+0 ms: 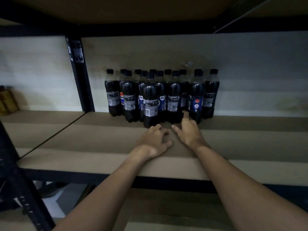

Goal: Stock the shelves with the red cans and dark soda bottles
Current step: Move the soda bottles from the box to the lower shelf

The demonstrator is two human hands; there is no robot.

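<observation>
Shop stockroom: metal shelving [80, 77] holding soda bottles [150, 99].

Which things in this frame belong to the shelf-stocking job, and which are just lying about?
Job: dark soda bottles grouped at the back of the shelf; left hand and right hand, both holding nothing.
Lying about: yellowish containers in the neighbouring bay; black upright post.
</observation>
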